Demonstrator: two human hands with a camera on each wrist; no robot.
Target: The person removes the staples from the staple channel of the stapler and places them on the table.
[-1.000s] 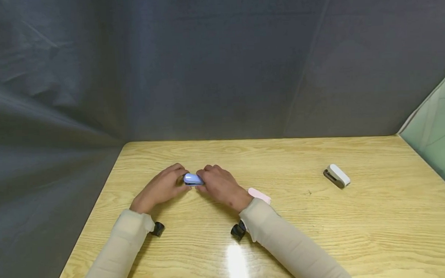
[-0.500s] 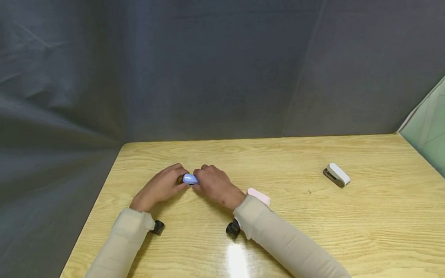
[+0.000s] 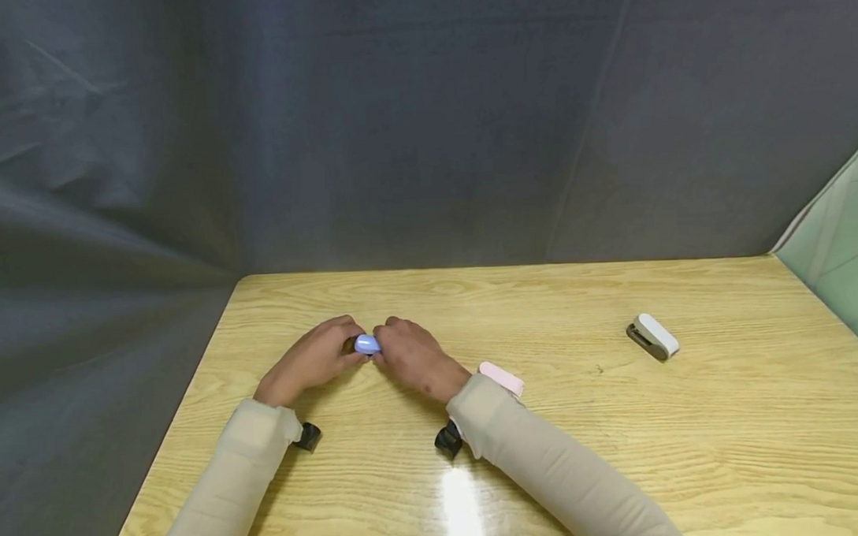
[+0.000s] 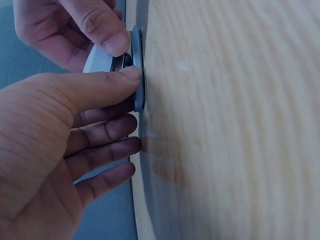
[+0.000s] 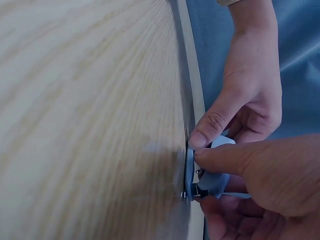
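Note:
A small light-blue stapler (image 3: 366, 344) lies on the wooden table (image 3: 549, 453), left of the middle, and both hands grip it. My left hand (image 3: 322, 357) pinches its left end, and in the left wrist view the thumb (image 4: 100, 85) presses against the stapler's base (image 4: 138, 75). My right hand (image 3: 407, 354) pinches the right end. The right wrist view shows its thumb (image 5: 225, 157) and a finger below clamping the stapler (image 5: 212, 182). The fingers hide most of the stapler.
A pink stapler (image 3: 501, 378) lies just behind my right sleeve, half hidden. A white stapler (image 3: 653, 337) sits far to the right. A dark curtain (image 3: 424, 126) hangs behind the table and past its left edge. A pale green panel (image 3: 835, 238) stands at the right.
My right hand has slid a little to the left over the blue stapler, so less of it shows. My left hand has hardly moved.

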